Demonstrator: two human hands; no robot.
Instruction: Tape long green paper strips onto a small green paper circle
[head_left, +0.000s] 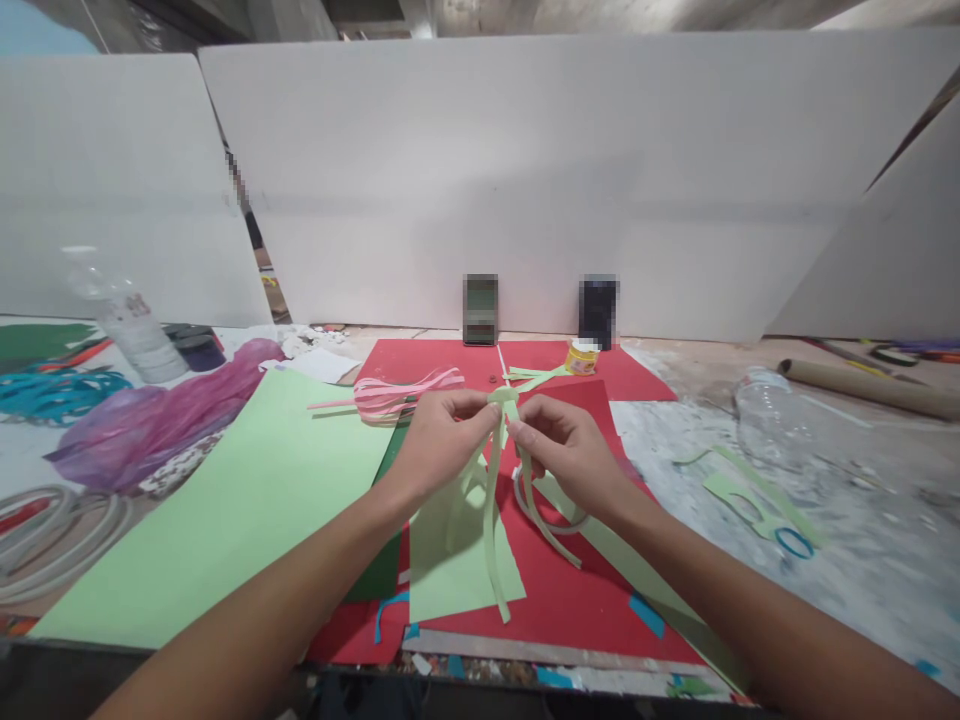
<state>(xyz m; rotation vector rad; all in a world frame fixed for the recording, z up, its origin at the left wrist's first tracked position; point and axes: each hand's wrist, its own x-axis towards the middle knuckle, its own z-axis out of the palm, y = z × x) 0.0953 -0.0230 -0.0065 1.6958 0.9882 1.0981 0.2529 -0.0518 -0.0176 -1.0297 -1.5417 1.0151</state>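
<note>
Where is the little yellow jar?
The yellow jar stands at the back of the red paper, right of centre in the head view, just in front of the dark blurred object by the white wall.

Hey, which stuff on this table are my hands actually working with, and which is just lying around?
In hand:
left hand
right hand
green paper strips

Lying about:
pink strips
yellow glue pot
plastic bottle
cardboard tube
purple tissue

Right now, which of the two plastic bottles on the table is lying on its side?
The clear bottle on the right lies on its side, apart from both hands. The other bottle, far left, stands upright beside the purple paper.
</note>
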